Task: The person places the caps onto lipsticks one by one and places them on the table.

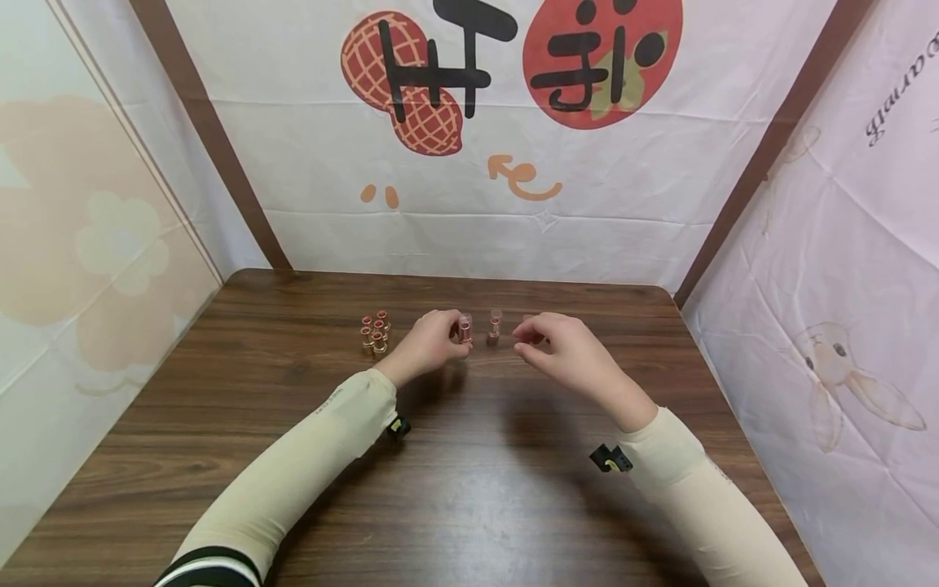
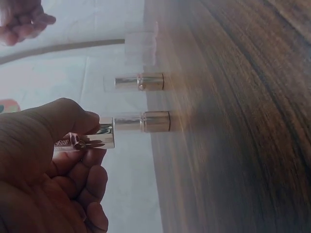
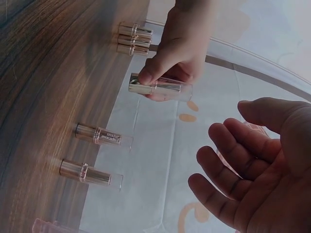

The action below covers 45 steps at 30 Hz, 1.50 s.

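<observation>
While the left hand [image 1: 433, 338] pinches a clear-capped lipstick tube [image 1: 465, 329] between thumb and fingers, the right hand [image 1: 561, 346] is released, its fingers loosely bent and grasping nothing. The held tube is upright, gold base down and transparent cap up, and is raised clear of the worktop [image 1: 469, 481] near its far side.

Two further lipstick tubes stand upright on the worktop, between the two hands as the right wrist view shows: the lettered tube [image 3: 103, 135] (the printing runs along its side) and, just beside it, the second tube [image 3: 90, 173]. Both have gold bases and clear caps, and a narrow gap separates them. A pale pink translucent object [image 2: 141, 48] stands beyond them in the left wrist view; its exact nature cannot be told.

To the left of the left hand, a cluster of gold tubes [image 1: 377, 335] stands close together, red visible at their tops.

Both arms wear cream sleeves [image 1: 315, 432], with a small black device [image 1: 611, 458] near the right wrist and a similar one near the left. Behind the worktop hangs a white printed cloth [image 1: 609, 187] bearing red and black motifs.
</observation>
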Each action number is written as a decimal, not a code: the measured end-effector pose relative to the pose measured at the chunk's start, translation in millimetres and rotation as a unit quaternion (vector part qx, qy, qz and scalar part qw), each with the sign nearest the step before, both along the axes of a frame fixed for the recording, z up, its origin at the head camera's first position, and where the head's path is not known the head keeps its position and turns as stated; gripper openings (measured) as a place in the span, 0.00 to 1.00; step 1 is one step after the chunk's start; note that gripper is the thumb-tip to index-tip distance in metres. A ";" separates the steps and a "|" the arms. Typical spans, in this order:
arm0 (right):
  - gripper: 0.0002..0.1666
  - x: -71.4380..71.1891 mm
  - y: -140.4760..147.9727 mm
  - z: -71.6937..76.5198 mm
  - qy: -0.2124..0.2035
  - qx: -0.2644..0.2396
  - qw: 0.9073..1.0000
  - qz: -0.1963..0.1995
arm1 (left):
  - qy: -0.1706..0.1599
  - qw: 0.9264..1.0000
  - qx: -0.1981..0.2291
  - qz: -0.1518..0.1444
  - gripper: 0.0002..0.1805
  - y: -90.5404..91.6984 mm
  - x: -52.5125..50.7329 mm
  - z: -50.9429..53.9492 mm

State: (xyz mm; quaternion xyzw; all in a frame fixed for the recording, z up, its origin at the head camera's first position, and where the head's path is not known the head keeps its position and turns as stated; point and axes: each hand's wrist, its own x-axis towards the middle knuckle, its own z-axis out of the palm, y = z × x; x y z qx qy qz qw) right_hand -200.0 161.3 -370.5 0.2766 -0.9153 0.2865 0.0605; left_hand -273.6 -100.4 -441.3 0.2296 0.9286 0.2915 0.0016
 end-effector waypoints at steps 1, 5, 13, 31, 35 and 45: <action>0.08 0.1 0.3 -0.1 0.002 0.000 1.000 0.000 | -0.005 1.000 0.002 0.002 0.08 0.3 -1.9 -1.1; 0.08 -0.1 0.9 -0.4 0.008 0.002 1.000 0.000 | -0.010 1.000 0.005 0.006 0.08 0.6 -9.3 -4.6; 0.07 -0.6 3.2 -1.3 0.003 -0.013 1.000 0.003 | -0.021 0.999 -0.015 0.029 0.08 -3.8 -25.1 -8.7; 0.09 -1.0 7.7 -2.4 -0.006 -0.018 1.000 -0.001 | -0.070 0.996 -0.030 0.046 0.08 -3.2 -43.3 -15.2; 0.09 -1.5 8.6 -3.2 -0.005 -0.016 1.000 0.000 | -0.073 0.996 -0.034 0.048 0.08 -1.3 -47.6 -19.4; 0.08 0.1 9.9 -5.0 0.000 -0.017 1.000 -0.004 | -0.074 0.995 -0.051 0.052 0.07 2.8 -54.4 -28.1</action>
